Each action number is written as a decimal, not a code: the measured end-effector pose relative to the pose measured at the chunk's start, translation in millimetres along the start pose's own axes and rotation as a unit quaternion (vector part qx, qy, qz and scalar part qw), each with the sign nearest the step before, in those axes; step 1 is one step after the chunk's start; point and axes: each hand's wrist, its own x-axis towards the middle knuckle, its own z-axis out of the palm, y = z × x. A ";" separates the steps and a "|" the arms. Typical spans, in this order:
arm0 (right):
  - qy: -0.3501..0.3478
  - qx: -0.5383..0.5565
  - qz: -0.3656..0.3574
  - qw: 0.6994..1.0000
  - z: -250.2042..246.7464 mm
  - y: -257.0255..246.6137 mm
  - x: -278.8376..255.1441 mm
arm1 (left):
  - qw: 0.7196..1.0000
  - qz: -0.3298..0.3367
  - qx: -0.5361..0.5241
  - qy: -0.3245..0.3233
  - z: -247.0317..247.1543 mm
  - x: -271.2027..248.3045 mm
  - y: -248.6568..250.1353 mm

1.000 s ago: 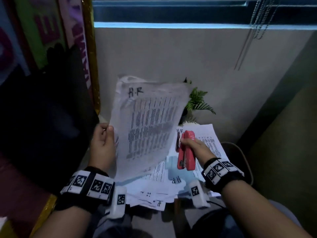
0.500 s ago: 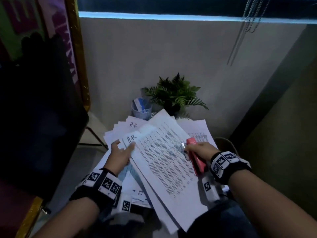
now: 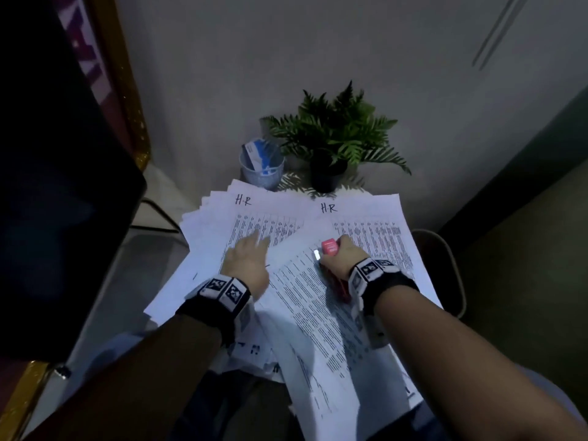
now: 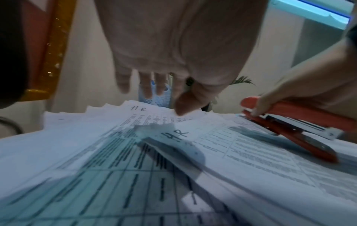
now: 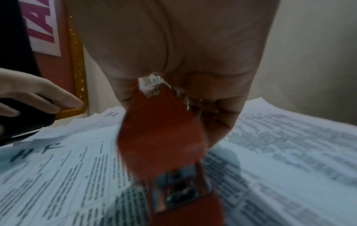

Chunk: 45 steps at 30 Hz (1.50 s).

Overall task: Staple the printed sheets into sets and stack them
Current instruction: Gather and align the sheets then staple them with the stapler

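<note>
Printed sheets marked "H.R" cover the small table: a fanned stack (image 3: 222, 224) at the left, another stack (image 3: 381, 230) at the right, and one set (image 3: 305, 313) lying slantwise across the front. My left hand (image 3: 259, 240) hovers flat over the left stack, fingers straight and holding nothing; the left wrist view shows its fingers (image 4: 146, 85) clear of the paper. My right hand (image 3: 337, 249) grips a red stapler (image 3: 329, 246) that rests on the slanted set near its right edge. The stapler (image 4: 289, 126) (image 5: 162, 137) has its jaws slightly apart.
A pale blue cup (image 3: 262, 168) with cards and a potted fern (image 3: 331, 144) stand at the table's back edge against the wall. A dark screen (image 3: 63, 186) and a gold-framed poster (image 3: 127, 106) crowd the left. A curved chair rim (image 3: 451, 259) is at the right.
The set my left hand held upright now lies on the table. My left hand let go and reached forward over the left stack. The right hand lowered the stapler onto the sheets.
</note>
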 end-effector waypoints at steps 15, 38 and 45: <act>0.037 -0.168 -0.056 0.983 35.5 -4.6 32.5 | 0.981 0.121 0.133 -0.077 24.9 29.7 20.1; -0.002 -0.171 -0.090 0.981 14.4 -9.3 42.3 | 0.976 0.101 0.124 -0.149 11.2 33.7 31.3; -0.020 -0.134 -0.073 0.988 11.7 -7.7 41.3 | 0.973 0.108 0.137 -0.149 13.2 33.5 30.0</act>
